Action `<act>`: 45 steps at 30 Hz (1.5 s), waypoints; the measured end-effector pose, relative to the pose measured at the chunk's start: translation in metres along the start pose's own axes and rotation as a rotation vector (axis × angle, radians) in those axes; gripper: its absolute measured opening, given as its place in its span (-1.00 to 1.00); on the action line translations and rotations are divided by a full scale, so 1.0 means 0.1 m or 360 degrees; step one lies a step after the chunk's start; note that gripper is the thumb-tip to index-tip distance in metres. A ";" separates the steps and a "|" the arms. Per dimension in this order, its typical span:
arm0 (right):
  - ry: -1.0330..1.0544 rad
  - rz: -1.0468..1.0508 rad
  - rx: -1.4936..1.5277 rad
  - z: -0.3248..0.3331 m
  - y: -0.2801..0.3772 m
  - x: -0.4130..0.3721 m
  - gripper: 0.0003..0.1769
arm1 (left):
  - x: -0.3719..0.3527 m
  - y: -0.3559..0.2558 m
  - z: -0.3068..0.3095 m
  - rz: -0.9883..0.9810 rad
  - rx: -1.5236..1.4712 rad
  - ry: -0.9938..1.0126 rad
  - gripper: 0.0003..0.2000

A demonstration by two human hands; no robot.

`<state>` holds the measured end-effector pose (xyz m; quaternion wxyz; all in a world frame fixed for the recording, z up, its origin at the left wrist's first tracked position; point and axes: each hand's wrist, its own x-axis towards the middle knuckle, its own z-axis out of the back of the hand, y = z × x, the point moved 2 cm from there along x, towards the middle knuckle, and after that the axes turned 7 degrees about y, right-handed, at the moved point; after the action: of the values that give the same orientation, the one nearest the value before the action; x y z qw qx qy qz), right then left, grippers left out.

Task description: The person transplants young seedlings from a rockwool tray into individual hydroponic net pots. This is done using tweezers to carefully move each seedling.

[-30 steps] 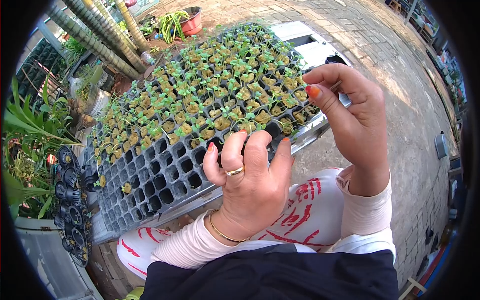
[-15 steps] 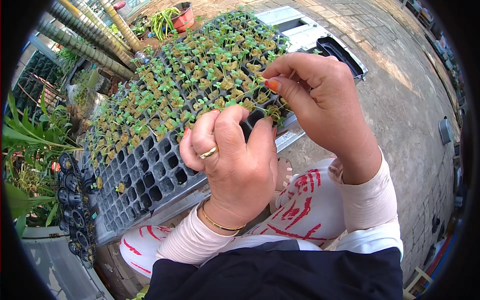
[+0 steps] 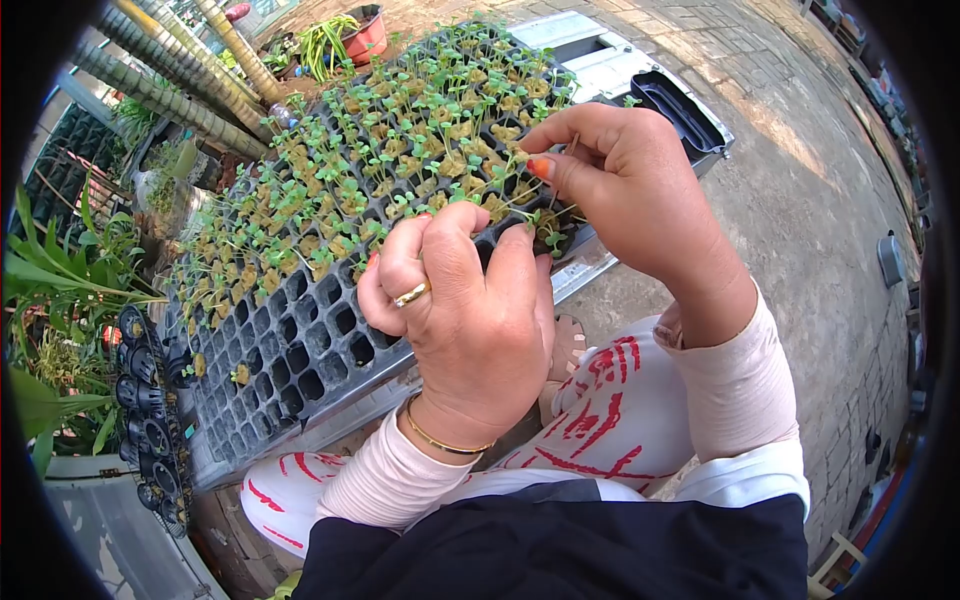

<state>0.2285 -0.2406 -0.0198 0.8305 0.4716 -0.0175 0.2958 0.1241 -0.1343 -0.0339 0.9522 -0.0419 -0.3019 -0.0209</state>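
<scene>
A black cell tray (image 3: 328, 338) lies in front of me, its far part crowded with green seedlings (image 3: 400, 150) in brownish plugs and its near-left cells bare. Over the tray's near edge, my left hand (image 3: 465, 310) rests with curled fingers; its index finger and thumb are close together beside a small seedling (image 3: 550, 238), and whatever they grip is hidden. My right hand (image 3: 645, 185) is just above and to the right, pinching a thin stick (image 3: 573, 147) between thumb and fingers. The stick slants down towards the cells at the tray's right edge.
The tray sits on a pale metal stand (image 3: 585, 275). A black oblong container (image 3: 680, 112) is at its far right corner. Palm-like stems (image 3: 180, 85) and a red pot (image 3: 366, 38) stand behind. Black net pots (image 3: 150, 430) are at left, paving (image 3: 800, 250) at right.
My right hand has shifted slightly left, and the stick's lower part now shows below the fingers. My left index finger and thumb have moved slightly, covering more of the dark cell between them.
</scene>
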 end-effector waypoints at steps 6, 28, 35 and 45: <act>-0.0078 -0.0084 0.0278 0.00 -0.10 0.02 -0.85 | 0.01 0.00 0.00 0.0010 -0.0006 -0.0016 -0.83; -0.0062 0.0100 0.0142 0.36 0.35 -0.22 -0.80 | 0.05 0.04 0.21 0.0077 -0.0484 -0.0062 -0.73; -0.0165 0.0461 0.0936 0.50 0.54 -0.33 -0.70 | -0.09 0.24 0.55 0.0079 -0.1025 -0.0063 -0.72; 0.0875 0.0071 0.1410 -0.30 1.18 -0.47 -0.68 | -0.45 0.69 1.25 0.0263 -0.1294 -0.0051 -0.76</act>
<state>0.1227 -0.1941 0.0404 0.5188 0.6822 0.3179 0.4055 0.0202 -0.0537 0.0378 0.8518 -0.4388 -0.2796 -0.0612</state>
